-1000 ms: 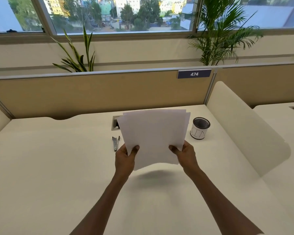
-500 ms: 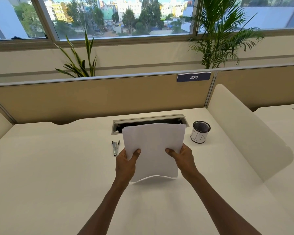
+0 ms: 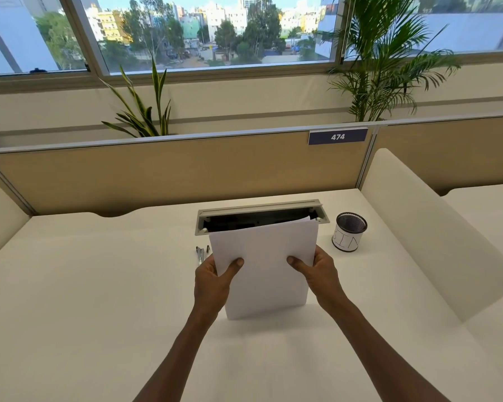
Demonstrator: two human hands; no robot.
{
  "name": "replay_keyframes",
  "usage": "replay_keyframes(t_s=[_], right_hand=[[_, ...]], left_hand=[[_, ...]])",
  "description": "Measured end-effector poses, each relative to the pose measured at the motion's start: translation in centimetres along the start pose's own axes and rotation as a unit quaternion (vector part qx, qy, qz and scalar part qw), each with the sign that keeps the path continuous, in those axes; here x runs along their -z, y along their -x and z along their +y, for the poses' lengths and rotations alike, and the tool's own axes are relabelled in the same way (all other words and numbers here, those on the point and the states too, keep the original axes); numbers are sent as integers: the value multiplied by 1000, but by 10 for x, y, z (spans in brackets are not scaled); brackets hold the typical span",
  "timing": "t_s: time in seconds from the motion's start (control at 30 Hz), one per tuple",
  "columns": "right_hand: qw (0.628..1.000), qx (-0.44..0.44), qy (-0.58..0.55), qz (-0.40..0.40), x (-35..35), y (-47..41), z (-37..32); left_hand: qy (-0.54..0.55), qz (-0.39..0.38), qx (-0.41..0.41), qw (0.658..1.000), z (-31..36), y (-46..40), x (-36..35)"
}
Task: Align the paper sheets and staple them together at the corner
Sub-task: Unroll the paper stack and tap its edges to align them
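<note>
A stack of white paper sheets stands upright on the white desk, its bottom edge resting on the surface. My left hand grips its left edge and my right hand grips its right edge, thumbs on the near face. One sheet corner pokes out slightly at the top right. A small silver stapler lies flat on the desk just left of the sheets, partly behind my left hand.
An open cable tray is set into the desk behind the sheets. A black mesh cup with a white label stands to the right. A cream divider bounds the right side and a tan partition the back.
The fanned sheets, held in the air a second ago, came down until their bottom edge met the desk, and their edges now sit much closer together. Both hands kept their hold.
</note>
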State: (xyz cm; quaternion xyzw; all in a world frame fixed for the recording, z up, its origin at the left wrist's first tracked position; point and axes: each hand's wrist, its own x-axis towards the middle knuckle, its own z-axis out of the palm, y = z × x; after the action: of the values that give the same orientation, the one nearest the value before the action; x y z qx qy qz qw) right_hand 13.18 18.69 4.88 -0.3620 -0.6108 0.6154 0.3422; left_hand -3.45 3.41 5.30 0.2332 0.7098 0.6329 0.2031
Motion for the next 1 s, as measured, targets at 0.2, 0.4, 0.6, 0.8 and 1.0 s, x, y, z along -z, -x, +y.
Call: replay_keyframes(t_s=[0.2,0.4,0.6,0.8,1.0], right_hand=[[1000,6,20,0,-2,-1,0],[1000,8,17,14,0,0,-1],[1000,13,10,21,-1,0,-2],[1000,20,-6,10,1,2,-11],[1000,12,-4,-11,-3,4,-5]], left_hand=[[3,-7,14,1000,-2,-3,0],[30,-8,1,1000,-1,-1,3],[49,20,2,999,-2,0,8],[53,6,-24,998,12,-1,13],[19,2,-21,1000,5,6,17]])
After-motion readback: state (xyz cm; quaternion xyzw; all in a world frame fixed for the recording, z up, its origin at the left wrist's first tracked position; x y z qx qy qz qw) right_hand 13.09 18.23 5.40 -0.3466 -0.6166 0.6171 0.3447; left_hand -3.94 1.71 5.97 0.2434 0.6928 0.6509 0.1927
